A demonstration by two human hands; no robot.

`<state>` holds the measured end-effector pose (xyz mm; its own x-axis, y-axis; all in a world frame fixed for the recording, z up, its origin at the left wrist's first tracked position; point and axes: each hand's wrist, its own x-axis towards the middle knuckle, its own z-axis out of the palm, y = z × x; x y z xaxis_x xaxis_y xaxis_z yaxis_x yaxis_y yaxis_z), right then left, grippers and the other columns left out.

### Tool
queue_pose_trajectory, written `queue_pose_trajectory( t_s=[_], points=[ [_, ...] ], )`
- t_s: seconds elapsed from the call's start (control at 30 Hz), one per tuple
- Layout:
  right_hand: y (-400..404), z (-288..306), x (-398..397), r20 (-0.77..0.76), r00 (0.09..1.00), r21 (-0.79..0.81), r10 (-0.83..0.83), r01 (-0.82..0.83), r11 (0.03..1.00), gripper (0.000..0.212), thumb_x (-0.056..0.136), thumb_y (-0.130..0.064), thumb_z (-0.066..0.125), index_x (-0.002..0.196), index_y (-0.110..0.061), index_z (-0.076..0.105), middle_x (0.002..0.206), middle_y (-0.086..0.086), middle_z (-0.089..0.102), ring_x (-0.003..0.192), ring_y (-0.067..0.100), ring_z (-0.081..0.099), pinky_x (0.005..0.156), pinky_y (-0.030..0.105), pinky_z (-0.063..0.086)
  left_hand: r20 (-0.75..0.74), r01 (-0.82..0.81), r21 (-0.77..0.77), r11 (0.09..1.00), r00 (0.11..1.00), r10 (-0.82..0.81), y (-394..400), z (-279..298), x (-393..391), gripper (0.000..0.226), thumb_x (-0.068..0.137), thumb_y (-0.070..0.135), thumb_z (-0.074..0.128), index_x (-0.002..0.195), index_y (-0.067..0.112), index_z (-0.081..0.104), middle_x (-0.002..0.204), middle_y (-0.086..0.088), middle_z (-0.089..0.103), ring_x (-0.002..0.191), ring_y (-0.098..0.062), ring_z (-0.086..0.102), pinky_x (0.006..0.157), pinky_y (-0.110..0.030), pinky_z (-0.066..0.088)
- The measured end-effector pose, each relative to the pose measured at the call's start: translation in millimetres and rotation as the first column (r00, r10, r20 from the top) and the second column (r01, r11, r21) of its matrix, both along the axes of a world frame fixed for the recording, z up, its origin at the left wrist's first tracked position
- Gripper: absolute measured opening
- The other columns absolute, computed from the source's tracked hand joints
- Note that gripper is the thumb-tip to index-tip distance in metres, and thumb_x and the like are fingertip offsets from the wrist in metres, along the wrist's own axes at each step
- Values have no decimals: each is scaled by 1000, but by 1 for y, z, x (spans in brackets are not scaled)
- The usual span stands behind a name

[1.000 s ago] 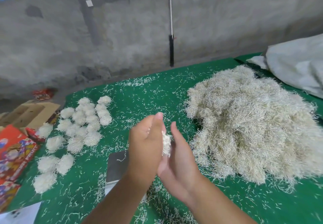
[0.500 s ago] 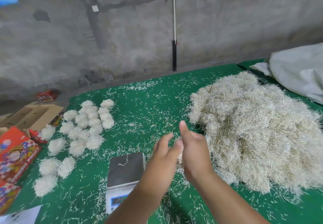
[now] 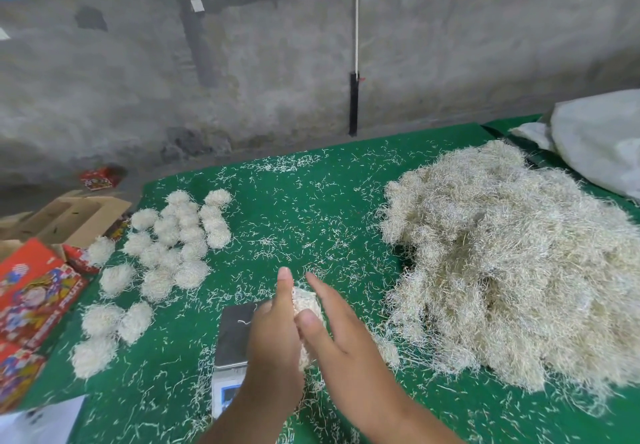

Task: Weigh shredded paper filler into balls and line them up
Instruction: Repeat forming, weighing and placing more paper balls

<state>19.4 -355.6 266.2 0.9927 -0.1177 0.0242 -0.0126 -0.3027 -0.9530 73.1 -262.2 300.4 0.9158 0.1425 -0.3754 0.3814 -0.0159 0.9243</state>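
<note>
I see left hand (image 3: 275, 339) and right hand (image 3: 341, 336), fingers straight, pressing a paper wad (image 3: 306, 301) between palms; scale (image 3: 233, 339) at 9 o'clock.

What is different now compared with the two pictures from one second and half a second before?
Both hands went on rolling the paper wad between the palms: the left hand and right hand slid against each other, and they now work over the right edge of the scale, lower than one second ago. Nothing was let go. The finished balls, the big shred pile and the scale stayed put.
</note>
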Motion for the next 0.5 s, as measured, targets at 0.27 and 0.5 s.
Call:
queue_pose_trajectory(
  t_s=[0.27, 0.5],
  points=[
    [3, -5, 3, -254, 950, 651, 180, 31, 758, 79, 89, -55, 78, 156, -29, 45, 123, -13, 68, 85, -4, 73, 96, 35, 61, 231, 238, 222, 946, 929, -288, 23, -22, 7, 66, 96, 76, 42, 71, 17, 60, 63, 9, 61, 59, -8, 61, 64, -41, 51],
    [1, -39, 9, -351, 925, 656, 147, 131, 743, 34, 80, -41, 86, 111, -36, 74, 68, -6, 58, 61, 0, 64, 86, 39, 64, -12, 419, 213, 883, 904, -427, 49, -61, 13, 34, 101, 69, 25, 122, 53, 46, 129, 28, 46, 125, -5, 46, 108, -34, 40]
  ],
)
